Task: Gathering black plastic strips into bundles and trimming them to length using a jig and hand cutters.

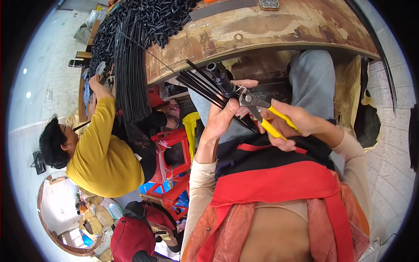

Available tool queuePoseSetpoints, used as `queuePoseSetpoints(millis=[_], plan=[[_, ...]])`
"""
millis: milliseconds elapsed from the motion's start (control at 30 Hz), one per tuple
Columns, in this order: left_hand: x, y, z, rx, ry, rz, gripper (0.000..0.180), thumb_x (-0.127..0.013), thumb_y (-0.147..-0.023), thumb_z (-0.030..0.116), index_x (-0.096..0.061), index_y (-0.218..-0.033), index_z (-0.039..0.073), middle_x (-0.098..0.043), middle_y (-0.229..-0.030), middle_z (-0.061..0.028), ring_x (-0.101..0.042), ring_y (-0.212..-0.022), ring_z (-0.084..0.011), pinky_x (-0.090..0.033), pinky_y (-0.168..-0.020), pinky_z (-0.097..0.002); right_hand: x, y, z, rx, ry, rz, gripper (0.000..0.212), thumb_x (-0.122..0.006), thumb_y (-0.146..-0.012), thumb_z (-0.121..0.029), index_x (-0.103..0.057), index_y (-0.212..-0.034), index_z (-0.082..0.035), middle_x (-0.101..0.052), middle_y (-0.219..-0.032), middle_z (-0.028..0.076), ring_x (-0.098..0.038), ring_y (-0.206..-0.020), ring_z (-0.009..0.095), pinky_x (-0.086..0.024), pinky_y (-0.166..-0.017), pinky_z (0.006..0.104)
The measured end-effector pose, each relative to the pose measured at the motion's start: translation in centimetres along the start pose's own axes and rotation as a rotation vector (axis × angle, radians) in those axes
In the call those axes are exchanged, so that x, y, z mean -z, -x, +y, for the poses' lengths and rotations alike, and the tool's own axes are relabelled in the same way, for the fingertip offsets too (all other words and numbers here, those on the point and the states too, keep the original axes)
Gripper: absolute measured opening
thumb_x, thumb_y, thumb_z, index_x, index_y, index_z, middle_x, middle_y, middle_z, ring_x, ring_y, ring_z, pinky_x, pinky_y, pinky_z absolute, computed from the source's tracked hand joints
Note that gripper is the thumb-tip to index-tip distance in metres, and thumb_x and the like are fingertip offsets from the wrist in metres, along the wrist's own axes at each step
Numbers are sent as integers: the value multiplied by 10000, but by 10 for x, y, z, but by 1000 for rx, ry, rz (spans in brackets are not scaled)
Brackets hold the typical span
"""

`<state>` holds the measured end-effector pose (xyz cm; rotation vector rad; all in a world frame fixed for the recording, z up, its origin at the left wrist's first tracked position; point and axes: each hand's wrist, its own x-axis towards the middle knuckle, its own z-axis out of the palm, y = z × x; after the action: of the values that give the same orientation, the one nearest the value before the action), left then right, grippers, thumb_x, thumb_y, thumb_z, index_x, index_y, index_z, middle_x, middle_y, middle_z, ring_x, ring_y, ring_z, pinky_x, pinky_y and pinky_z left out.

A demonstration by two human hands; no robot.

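My left hand is closed around a bunch of thin black rods and a short black tubular fitting with a hollow end. The rods slant across my lap from upper left to lower right. In my right hand is a pair of pliers with yellow handles, fingers wrapped round the grips. The metal jaws meet the lower end of the fitting beside my left thumb. Exactly what they bite on is too small to tell.
A worn wooden table stands in front of me. Black tube pieces are heaped at its left, beside a hanging bundle of long black rods. A small tray of metal bits sits at the back. A person in yellow works at left near red stools.
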<state>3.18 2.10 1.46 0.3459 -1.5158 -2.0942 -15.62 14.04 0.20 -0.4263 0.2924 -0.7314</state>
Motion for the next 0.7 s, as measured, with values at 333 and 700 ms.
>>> queuePoseSetpoints(millis=[333, 700], plan=[[2, -6, -9, -135, 2, 69, 519, -570, -966, 423, -543, -1154, -59, -404, -683, 35, -343, -586, -58, -304, -540, -231, -61, 34, -40, 57, 962, 594, 378, -366, -1044, -395, -477, -1122, -42, -526, -588, 49, -451, -434, 113, -338, -448, 261], [-12, -5, -6, -100, -58, 22, 251, -537, -1006, 262, -491, -976, 17, -415, -686, 20, -373, -605, -81, -328, -549, -253, -92, 40, -99, 163, 2043, 364, 352, -377, -1043, -358, -508, -1025, -32, -558, -646, 101, -564, -520, 212, -441, -504, 340]])
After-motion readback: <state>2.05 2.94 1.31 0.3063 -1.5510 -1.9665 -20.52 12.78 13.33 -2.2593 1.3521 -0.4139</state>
